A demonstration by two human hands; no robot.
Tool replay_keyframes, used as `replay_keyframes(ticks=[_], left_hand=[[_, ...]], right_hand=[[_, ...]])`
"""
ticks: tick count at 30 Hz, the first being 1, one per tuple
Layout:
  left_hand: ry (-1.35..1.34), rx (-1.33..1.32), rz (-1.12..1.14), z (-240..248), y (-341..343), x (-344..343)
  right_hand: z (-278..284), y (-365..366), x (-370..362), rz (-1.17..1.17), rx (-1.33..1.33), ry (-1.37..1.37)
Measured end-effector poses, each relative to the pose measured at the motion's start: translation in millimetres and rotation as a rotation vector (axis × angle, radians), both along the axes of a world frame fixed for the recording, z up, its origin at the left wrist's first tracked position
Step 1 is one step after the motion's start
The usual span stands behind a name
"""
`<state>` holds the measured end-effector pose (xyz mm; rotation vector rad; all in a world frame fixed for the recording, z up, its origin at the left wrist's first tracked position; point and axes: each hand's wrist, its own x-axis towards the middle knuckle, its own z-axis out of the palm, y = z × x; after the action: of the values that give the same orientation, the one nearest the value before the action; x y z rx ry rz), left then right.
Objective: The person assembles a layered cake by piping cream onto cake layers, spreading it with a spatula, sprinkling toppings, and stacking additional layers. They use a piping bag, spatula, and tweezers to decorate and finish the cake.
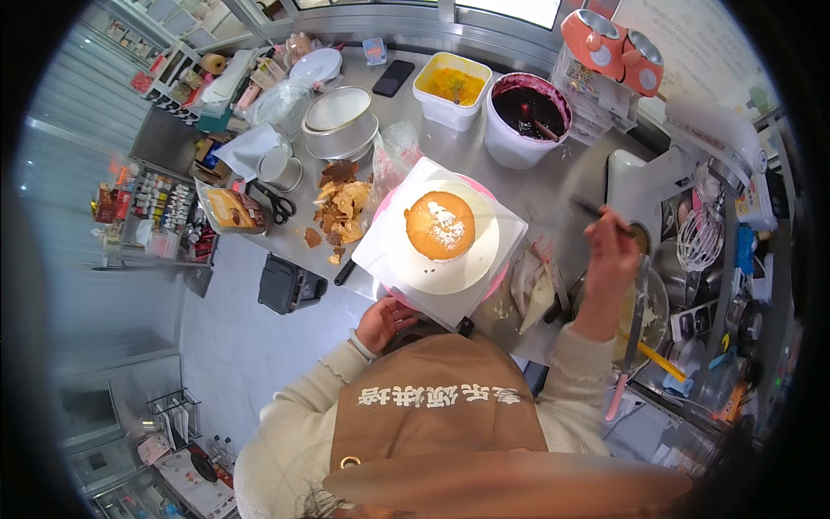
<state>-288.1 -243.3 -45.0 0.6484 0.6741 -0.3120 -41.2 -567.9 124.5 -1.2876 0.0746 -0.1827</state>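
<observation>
1. Cake (pixel 425 238) sits at the centre of the frame, round and golden with a white patch on top, on a pale disc (pixel 471 272) over a white square (pixel 373 251).
2. Under these, a pink stand (pixel 499 281) shows past the edges; it probably lifts the cake and keeps it reachable from all sides.
3. Left hand (pixel 386 326), below and left of centre, is by the stand's near edge, fingers curled, seemingly touching it, perhaps to steady or turn it. Part of it is hidden, so I cannot tell how tight that grip is.
4. Right hand (pixel 612 251), right of centre, has a narrow grip round a thin dark tool (pixel 588 206), raised clear of the cake. Blur hides the tool's exact kind.
5. Between the right hand and the square, piping bags (pixel 542 298) lie on the steel table (pixel 558 195), likely left there for easy reach.
6. A yellow-filled tub (pixel 445 118) and a white bucket (pixel 513 149) of dark filling stand at the upper middle, within reach yet out of the working spot.
7. Brown scraps (pixel 344 212) are heaped left of the square, beside the scissors (pixel 277 204), apparently pushed aside to free the middle.
</observation>
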Motion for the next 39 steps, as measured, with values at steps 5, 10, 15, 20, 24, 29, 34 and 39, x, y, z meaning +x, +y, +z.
replay_keyframes(ticks=[5, 10, 15, 20, 24, 29, 34, 39], left_hand=[[-0.042, 0.005, -0.06, -3, 10, 1], [-0.067, -0.025, -0.111, -3, 15, 5], [-0.045, -0.022, -0.11, -2, 19, 6], [-0.035, -0.034, -0.079, -2, 19, 5], [-0.046, -0.024, -0.083, 0, 19, 4], [-0.059, -0.019, -0.087, 0, 20, 4], [-0.057, -0.006, -0.076, -1, 18, 3], [-0.035, -0.02, -0.046, -2, 17, 4]], right_hand=[[-20, 25, -73, 0.183, -0.503, -0.277], [-27, 46, -83, 0.248, -0.785, -0.463], [-29, 54, -82, 0.272, -0.877, -0.487], [-29, 59, -80, 0.294, -0.893, -0.476], [-28, 60, -78, 0.288, -0.897, -0.46], [-29, 58, -76, 0.301, -0.896, -0.451], [-32, 58, -74, 0.315, -0.881, -0.481], [-32, 58, -73, 0.31, -0.873, -0.483]])
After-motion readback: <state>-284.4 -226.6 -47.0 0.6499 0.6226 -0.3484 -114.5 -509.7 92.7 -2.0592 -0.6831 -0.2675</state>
